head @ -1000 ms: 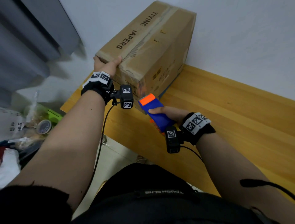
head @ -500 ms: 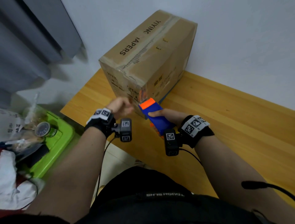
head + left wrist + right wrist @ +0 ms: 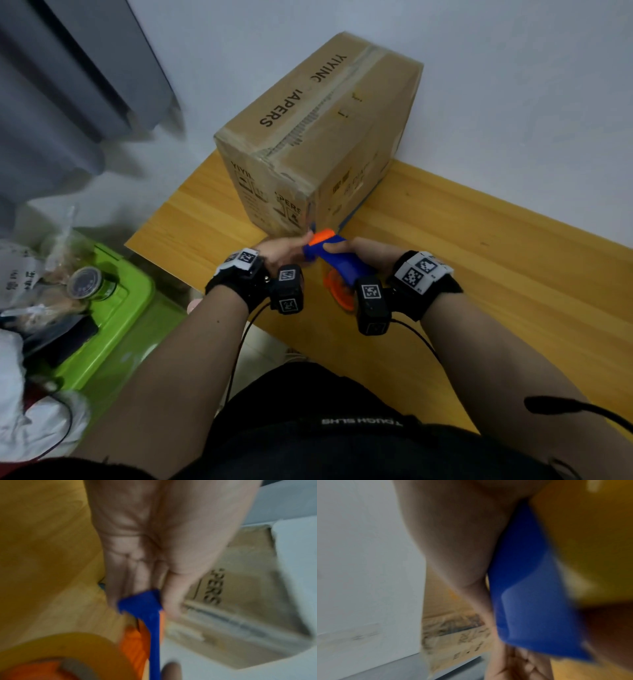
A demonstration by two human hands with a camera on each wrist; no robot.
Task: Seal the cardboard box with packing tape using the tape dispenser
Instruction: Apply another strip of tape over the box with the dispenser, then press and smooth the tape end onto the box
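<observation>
A closed cardboard box [image 3: 318, 137] stands on the wooden table [image 3: 496, 274], old tape running along its top seam. Just in front of its near corner is the blue and orange tape dispenser [image 3: 337, 262]. My right hand [image 3: 342, 245] grips its blue handle. My left hand [image 3: 301, 245] has come in from the left and pinches the dispenser's front end. In the blurred left wrist view, thumb and fingers of the left hand [image 3: 137, 596] close on the blue tip [image 3: 142, 603], with the yellowish tape roll [image 3: 68, 649] below. The right wrist view shows the blue handle [image 3: 530, 601] and the box [image 3: 453, 628].
A green bin [image 3: 113, 308] with a round tin [image 3: 85, 282] and bags sits off the table's left edge. A grey curtain [image 3: 68, 85] hangs at the far left. The white wall runs close behind the box. Bare tabletop stretches to the right.
My left hand left the box's top near corner and dropped down and to the right onto the dispenser's front end. My right hand with the dispenser stayed near the box's lower corner.
</observation>
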